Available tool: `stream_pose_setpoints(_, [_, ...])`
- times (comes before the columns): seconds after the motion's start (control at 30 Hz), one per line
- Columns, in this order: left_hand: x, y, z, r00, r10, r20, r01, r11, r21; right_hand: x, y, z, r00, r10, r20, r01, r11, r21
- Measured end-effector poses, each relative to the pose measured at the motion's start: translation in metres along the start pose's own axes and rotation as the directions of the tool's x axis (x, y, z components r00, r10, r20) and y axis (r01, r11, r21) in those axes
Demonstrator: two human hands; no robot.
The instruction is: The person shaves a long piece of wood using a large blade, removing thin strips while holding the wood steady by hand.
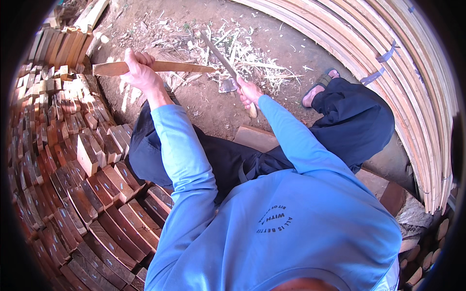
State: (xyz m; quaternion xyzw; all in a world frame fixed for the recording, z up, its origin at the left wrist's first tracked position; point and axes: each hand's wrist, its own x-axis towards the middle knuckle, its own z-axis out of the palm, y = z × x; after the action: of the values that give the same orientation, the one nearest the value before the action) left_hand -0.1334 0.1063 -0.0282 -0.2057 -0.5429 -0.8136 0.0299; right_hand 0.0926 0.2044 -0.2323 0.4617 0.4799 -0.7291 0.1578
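Presumably whittling stage: wooden slat, clenched in left hand, above shavings; long blade, grasped in right hand, near slat's tip. Next stroke calls for steady slat.

Tan tapered slat held crosswise, long knife slanting nearby.

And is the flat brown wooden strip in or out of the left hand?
In: the wooden strip shows on both sides of the left hand, which is curled around it.
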Motion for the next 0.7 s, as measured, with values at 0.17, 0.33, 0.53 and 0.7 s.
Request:
stream_pose_setpoints(0.17, [0.001,0.001,-0.003,1.0,-0.012,-0.001,0.012,1.0,0.011,0.005,0.013,0.002,0.999,0.049,-0.017,-0.051,0.99,-0.133])
stream_pose_setpoints(0.33, [0.001,0.0,0.004,1.0,0.009,-0.006,-0.009,1.0,0.02,-0.002,-0.008,-0.004,0.988,0.003,0.156,-0.031,0.984,0.176])
stream_pose_setpoints(0.53, [0.005,-0.001,-0.005,0.997,-0.023,-0.073,0.025,0.999,0.036,0.007,0.015,0.011,0.995,0.09,0.034,-0.091,0.995,0.034])
stream_pose_setpoints(0.7, [0.003,0.0,-0.005,0.999,0.015,-0.033,-0.014,0.999,0.036,-0.008,-0.008,0.005,0.994,-0.009,0.107,-0.009,0.985,0.173])
